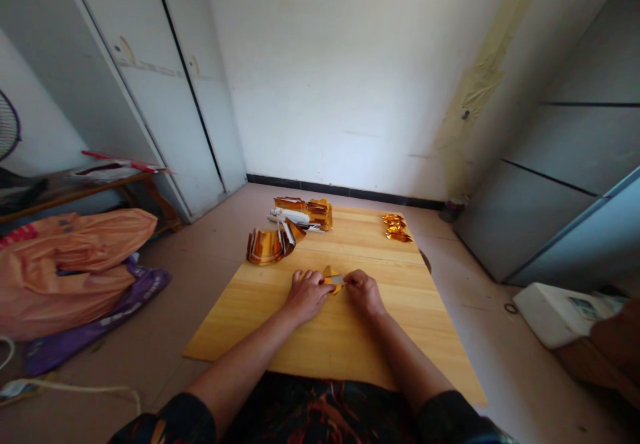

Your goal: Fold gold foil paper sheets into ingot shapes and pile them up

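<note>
A small piece of gold foil paper [329, 272], partly folded with its grey-white side showing, lies on the wooden table [400, 337] between my hands. My left hand [307, 294] rests on the table at the paper's left side, its fingers bent and its thumb holding the paper down. On the right, my right hand [365, 291] is closed, with thumb and finger pinching the paper's right edge. Curved stacks of gold foil sheets [266, 245] lie at the table's back left. Several folded gold foil pieces [397, 232] sit in a group at the back right.
A white wall [350, 97] stands beyond the table, with grey cabinets [150, 84] to the left and a grey fridge-like cabinet [560, 164] at right. Orange and purple bags [90, 264] lie at left. A white box [555, 314] is on the right.
</note>
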Available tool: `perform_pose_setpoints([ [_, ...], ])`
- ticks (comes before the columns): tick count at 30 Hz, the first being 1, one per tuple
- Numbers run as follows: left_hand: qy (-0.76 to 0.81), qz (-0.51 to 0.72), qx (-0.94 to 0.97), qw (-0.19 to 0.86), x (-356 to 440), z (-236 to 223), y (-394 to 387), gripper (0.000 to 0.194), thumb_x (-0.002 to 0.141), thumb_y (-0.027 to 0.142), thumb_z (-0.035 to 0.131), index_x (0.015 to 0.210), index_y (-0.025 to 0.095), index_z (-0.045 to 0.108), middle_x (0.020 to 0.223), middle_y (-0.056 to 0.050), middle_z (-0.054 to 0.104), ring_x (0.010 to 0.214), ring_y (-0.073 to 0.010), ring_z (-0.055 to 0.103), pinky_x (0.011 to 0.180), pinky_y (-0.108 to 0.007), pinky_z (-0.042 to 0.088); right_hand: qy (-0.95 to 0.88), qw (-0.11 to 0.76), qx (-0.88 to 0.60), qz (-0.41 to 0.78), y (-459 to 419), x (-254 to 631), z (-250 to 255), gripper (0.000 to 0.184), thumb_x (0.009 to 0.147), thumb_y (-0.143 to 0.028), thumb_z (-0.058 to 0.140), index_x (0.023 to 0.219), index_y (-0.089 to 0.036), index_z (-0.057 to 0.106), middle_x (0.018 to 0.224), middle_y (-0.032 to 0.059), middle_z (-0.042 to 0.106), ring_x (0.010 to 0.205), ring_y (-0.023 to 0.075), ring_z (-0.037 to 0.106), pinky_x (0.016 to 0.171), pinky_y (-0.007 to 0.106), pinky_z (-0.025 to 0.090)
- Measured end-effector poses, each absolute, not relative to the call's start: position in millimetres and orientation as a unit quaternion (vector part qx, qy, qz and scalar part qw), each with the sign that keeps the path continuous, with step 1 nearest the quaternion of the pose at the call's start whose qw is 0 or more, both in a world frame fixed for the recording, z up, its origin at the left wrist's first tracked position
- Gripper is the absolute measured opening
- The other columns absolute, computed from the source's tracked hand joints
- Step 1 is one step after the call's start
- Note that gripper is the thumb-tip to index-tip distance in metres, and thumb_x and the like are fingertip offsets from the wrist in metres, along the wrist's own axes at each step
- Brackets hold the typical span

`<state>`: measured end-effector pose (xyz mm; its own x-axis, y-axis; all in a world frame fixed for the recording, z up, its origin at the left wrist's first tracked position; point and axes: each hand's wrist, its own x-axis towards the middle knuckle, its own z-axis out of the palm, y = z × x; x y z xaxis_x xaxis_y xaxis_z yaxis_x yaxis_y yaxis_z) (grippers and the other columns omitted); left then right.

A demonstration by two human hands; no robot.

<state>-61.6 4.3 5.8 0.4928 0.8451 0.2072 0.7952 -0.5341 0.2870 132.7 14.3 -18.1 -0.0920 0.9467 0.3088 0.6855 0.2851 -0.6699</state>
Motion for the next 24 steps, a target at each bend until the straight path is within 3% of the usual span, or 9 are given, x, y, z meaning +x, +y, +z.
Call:
perform_pose_setpoints([
  [4, 0.487, 0.148, 0.858, 0.071, -54, 10, 4, 0.029, 0.087, 0.023, 0.047, 0.102, 0.037, 0.067, 0.093, -0.005, 0.057, 0.097, -0.023, 0.047, 0.091, -0.044, 0.026, -0.773, 0.295, -0.538, 0.164, 1, 125, -13, 0.023, 0.075, -0.006, 0.05, 0.078, -0.02, 0.068, 0.082, 0.0019, 0.065, 0.079, 0.0131, 0.059, 0.073, 0.021, 0.043],
  [11, 0.48, 0.127, 0.867, 0.046, -59, 10, 6, 0.03, 0.089, 0.021, 0.044, 0.105, 0.034, 0.065, 0.097, -0.004, 0.058, 0.098, -0.0215, 0.048, 0.09, -0.044, 0.026, -0.83, 0.171, -0.531, 0.011, -11, 117, -4, 0.02, 0.089, -0.024, 0.051, 0.08, -0.023, 0.069, 0.085, 0.0034, 0.064, 0.083, 0.0152, 0.053, 0.069, 0.024, 0.035],
  [24, 0.448, 0.155, 0.88, 0.035, -64, 1, 12, 0.028, 0.089, 0.019, 0.048, 0.104, 0.035, 0.065, 0.094, -0.003, 0.059, 0.094, -0.0193, 0.05, 0.089, -0.042, 0.029, -0.82, 0.17, -0.547, 0.001, -14, 118, -6, 0.02, 0.091, -0.026, 0.05, 0.085, -0.026, 0.069, 0.093, 0.002, 0.064, 0.088, 0.0151, 0.051, 0.07, 0.026, 0.031],
])
